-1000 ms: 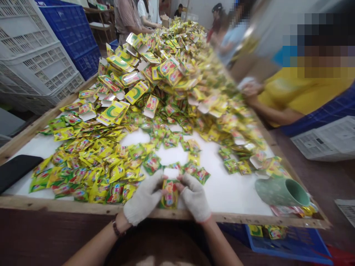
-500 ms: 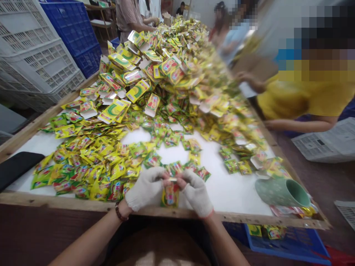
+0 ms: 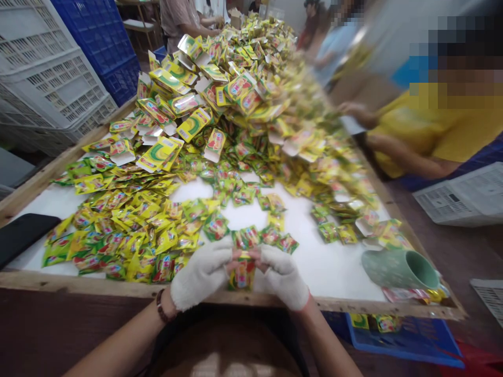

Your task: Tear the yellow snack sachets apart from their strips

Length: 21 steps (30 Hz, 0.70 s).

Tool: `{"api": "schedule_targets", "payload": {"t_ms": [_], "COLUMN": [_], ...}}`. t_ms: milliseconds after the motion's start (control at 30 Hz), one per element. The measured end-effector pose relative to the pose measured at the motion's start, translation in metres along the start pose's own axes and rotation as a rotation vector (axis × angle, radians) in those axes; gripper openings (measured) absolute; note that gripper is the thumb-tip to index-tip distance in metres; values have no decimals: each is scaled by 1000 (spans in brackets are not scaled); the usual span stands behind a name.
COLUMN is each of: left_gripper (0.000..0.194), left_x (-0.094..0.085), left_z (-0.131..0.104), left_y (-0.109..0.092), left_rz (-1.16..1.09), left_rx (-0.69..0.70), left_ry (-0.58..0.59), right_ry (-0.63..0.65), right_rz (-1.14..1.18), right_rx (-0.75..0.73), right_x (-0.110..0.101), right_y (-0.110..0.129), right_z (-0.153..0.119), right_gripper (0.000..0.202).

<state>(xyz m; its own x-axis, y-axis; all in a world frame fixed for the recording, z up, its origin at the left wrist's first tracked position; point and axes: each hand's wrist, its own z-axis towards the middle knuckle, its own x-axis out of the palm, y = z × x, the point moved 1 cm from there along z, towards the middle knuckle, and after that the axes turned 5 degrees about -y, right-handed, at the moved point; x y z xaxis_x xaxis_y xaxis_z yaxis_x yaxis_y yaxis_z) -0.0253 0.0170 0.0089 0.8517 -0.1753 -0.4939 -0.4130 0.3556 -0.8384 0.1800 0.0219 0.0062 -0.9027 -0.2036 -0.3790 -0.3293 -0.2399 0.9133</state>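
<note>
In fingerless white gloves, my left hand (image 3: 202, 275) and my right hand (image 3: 285, 277) meet at the table's front edge. Between their fingertips stands a small printed carton (image 3: 242, 274), yellow and green with red fruit on its face. Fingers of both hands are closed at its upper end, from either side. Just beyond the carton lie several small green sachets (image 3: 246, 237). Left of my left hand spreads a wide heap of yellow and green sachets (image 3: 137, 230). A beaded bracelet (image 3: 163, 306) circles my left wrist.
Open cartons (image 3: 161, 153) are piled over the table's far part. A black phone (image 3: 29, 235) lies left; a green cup (image 3: 401, 269) lies on its side at right. Stacked crates (image 3: 51, 68) stand left. A blue crate (image 3: 412, 340) sits below. A co-worker in yellow (image 3: 416, 131) is at right.
The carton's pale upper flap no longer shows between my fingertips. My hands have drawn in around its top. The co-worker in yellow has raised a forearm.
</note>
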Motion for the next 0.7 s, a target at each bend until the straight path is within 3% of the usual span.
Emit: {"api": "schedule_targets", "payload": {"t_ms": [100, 200, 267, 400, 467, 533, 600, 700], "left_gripper": [23, 34, 38, 27, 24, 23, 18, 7], "left_x": [0, -1, -1, 4, 12, 22, 32, 41], "left_z": [1, 15, 29, 54, 66, 77, 86, 90], "left_y": [-3, -7, -8, -5, -3, -1, 1, 4], "left_rz": [111, 119, 165, 446, 564, 589, 538, 440], "left_rx": [113, 49, -33, -200, -257, -301, -323, -321], "left_ry": [1, 59, 59, 43, 67, 67, 50, 31], "right_ry": [-15, -114, -176, -289, -364, -428, -391, -275], "right_rz": [-26, -43, -20, -120, -383, -589, -665, -647], "right_rx": [-58, 35, 149, 314, 275, 214, 217, 272], "right_x": [8, 15, 5, -60, -97, -118, -117, -89], "right_y": [-2, -6, -9, -13, -13, -14, -17, -28], "right_z": [-5, -5, -4, -9, -10, -5, 9, 41], "right_gripper": [22, 16, 16, 25, 27, 28, 27, 17]}}
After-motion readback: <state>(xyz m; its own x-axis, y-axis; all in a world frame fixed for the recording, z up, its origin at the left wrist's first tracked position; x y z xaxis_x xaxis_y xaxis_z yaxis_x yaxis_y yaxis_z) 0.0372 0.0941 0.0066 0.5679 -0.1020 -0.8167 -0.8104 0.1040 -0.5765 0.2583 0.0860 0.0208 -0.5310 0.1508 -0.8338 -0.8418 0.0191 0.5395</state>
